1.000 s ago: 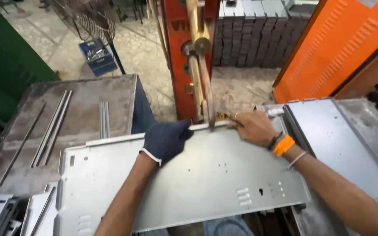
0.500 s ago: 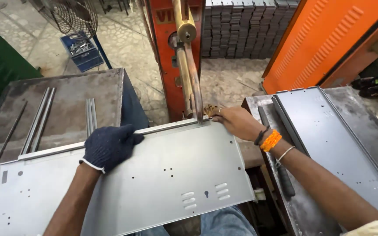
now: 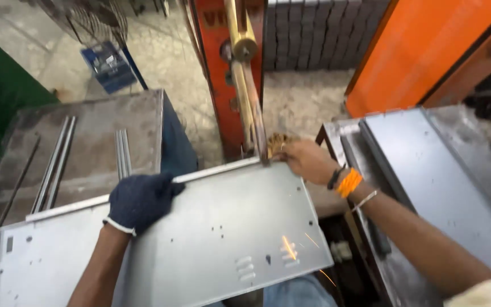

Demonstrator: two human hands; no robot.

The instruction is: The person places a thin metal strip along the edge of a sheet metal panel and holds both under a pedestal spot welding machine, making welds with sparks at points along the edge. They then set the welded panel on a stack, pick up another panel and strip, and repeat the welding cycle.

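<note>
On a gritty workshop floor, a flat grey perforated steel panel (image 3: 200, 239) meets the orange machine's brass electrode arm (image 3: 248, 91). The gloved left hand (image 3: 141, 200) presses it flat; the bare right hand (image 3: 305, 161) pinches its far edge. Sparks could burn those unprotected fingers.

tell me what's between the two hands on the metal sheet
In the head view, only bare sheet and its raised far edge lie between the gloved left hand and the bare right hand; nothing rests there.
</note>
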